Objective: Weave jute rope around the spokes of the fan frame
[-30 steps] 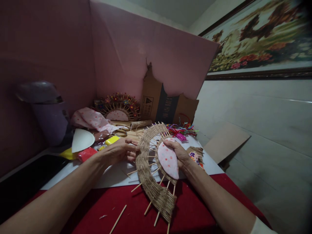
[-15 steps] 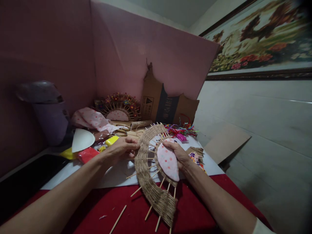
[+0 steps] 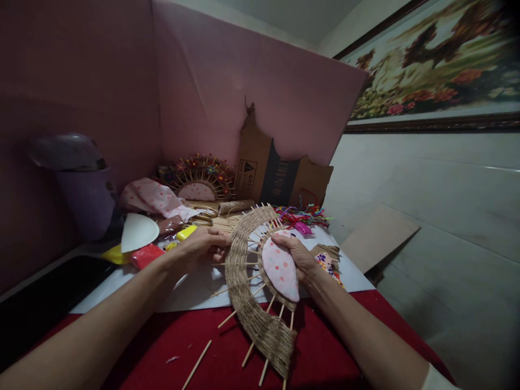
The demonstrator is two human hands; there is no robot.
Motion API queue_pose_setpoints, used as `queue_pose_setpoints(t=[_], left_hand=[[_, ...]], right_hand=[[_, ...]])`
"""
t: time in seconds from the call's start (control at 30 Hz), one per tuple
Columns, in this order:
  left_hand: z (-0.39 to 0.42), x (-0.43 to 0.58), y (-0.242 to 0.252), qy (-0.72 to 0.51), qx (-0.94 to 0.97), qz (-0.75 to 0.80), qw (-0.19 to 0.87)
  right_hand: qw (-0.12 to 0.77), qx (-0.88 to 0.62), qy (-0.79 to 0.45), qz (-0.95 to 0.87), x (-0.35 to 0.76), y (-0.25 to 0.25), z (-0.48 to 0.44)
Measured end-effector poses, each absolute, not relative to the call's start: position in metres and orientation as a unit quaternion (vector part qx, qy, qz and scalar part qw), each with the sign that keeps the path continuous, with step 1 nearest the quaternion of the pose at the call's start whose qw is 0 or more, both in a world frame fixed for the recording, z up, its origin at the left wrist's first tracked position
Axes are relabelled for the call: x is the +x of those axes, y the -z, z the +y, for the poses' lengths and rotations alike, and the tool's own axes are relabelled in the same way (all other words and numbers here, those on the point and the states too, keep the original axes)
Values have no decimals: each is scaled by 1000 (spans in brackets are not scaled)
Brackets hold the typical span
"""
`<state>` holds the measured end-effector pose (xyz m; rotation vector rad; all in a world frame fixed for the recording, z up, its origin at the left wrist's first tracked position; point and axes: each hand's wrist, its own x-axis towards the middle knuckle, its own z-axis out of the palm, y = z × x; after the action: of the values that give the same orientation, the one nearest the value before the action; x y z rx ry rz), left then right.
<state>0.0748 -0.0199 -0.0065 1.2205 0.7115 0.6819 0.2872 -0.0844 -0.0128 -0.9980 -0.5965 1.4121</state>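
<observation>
A half-round fan of wooden sticks woven with twine (image 3: 239,271) stands tilted in front of me. At its centre is a half-moon pad of pale pink dotted cloth (image 3: 280,265). My right hand (image 3: 300,257) is closed on this pad, thumb on the front, its other fingers hidden behind. My left hand (image 3: 209,244) is closed at the outer left edge of the twine band, fingertips pinched together where the stick ends come out. What exactly lies between those fingertips is partly hidden. Bare stick ends (image 3: 227,318) jut past the band at the lower left.
A loose stick (image 3: 197,364) lies on the red cloth (image 3: 154,346). Behind are a finished-looking fan with coloured beads (image 3: 199,184), scissors (image 3: 205,219), torn cardboard (image 3: 260,168), and coloured pipe cleaners (image 3: 298,216). Clay packets (image 3: 146,255), a white half-disc (image 3: 138,233) and a purple bin (image 3: 87,200) stand left.
My left fingers have shifted very slightly at the band's outer edge. The fan and my right hand hold nearly the same place.
</observation>
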Motion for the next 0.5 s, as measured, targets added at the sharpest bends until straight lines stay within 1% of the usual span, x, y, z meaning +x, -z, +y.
queue_pose_setpoints(t=[0.5], left_hand=[[-16,75,10,-313,542,326,709]], right_hand=[[610,-427,-613,-264,290,16,-83]])
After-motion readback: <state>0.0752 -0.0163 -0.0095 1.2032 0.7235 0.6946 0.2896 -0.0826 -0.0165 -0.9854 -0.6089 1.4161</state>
